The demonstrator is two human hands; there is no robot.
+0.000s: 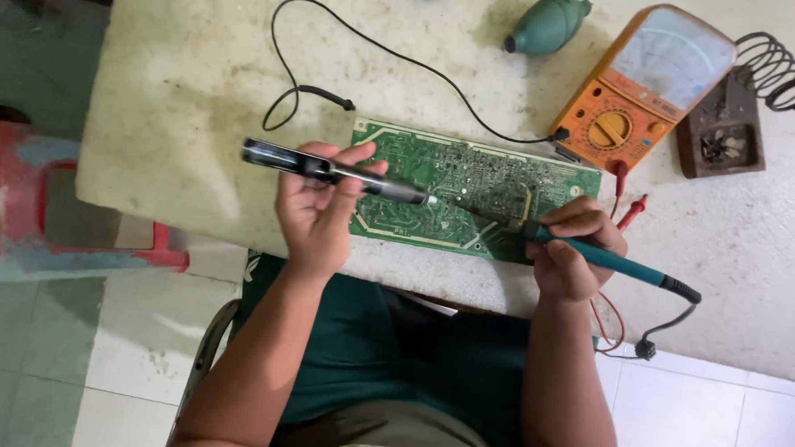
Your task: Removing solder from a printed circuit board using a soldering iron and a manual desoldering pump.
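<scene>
A green circuit board [435,176] lies solder side up near the front edge of a pale worktable [189,89]. My left hand [319,213] grips a dark metal desoldering pump [328,169], held level with its tip over the middle of the board. My right hand [568,249] holds a soldering iron with a teal handle [612,261]. The iron's thin tip rests on the board just right of the pump's nozzle. The iron's black cord hangs off the table edge at the right.
An orange analog multimeter [640,87] sits behind the board, with red probe leads [632,211] beside it. A coiled iron stand on a dark base [732,122] is at far right. A green rubber blower bulb [547,24] and a looped black lead [305,90] lie further back.
</scene>
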